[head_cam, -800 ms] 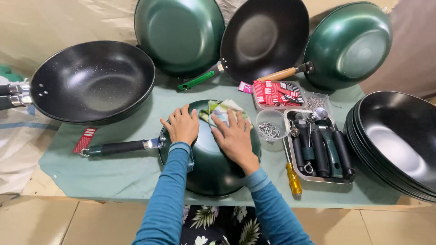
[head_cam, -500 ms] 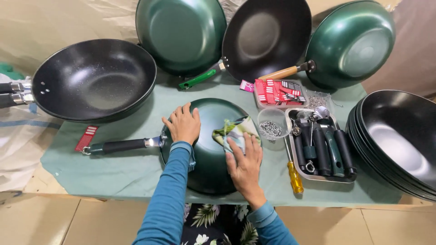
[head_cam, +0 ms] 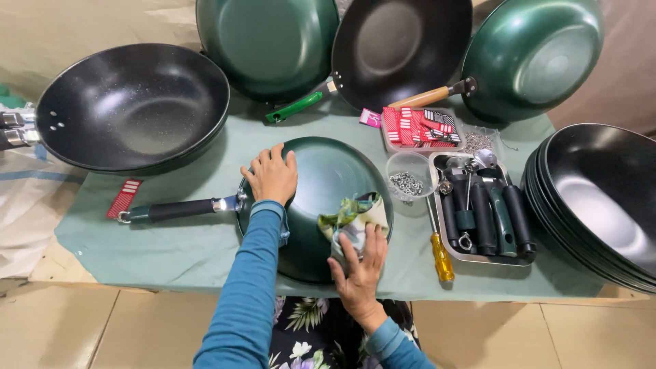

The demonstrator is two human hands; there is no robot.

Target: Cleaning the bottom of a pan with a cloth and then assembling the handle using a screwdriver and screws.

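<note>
A dark green wok (head_cam: pixel 321 171) lies upside down on the green table cover (head_cam: pixel 171 246). Its black handle (head_cam: pixel 181 209) points left and ends in a red tag (head_cam: pixel 124 199). My left hand (head_cam: pixel 272 176) rests flat on the wok's far left side, beside the handle joint, with the fingers spread. My right hand (head_cam: pixel 360 270) presses a crumpled green-and-white cloth (head_cam: pixel 352 215) against the wok's near right side.
A large black wok (head_cam: pixel 133 106) sits at the left. Three more woks (head_cam: pixel 400 48) lean at the back, and black woks (head_cam: pixel 601 198) are stacked at the right. Right of my wok are a clear cup of small metal parts (head_cam: pixel 408 179), a tray of handles (head_cam: pixel 482 212), a yellow screwdriver (head_cam: pixel 442 254) and red labels (head_cam: pixel 420 126).
My right hand has slid the cloth from the middle of the wok's back down to its near right side. My left hand has stayed on the wok.
</note>
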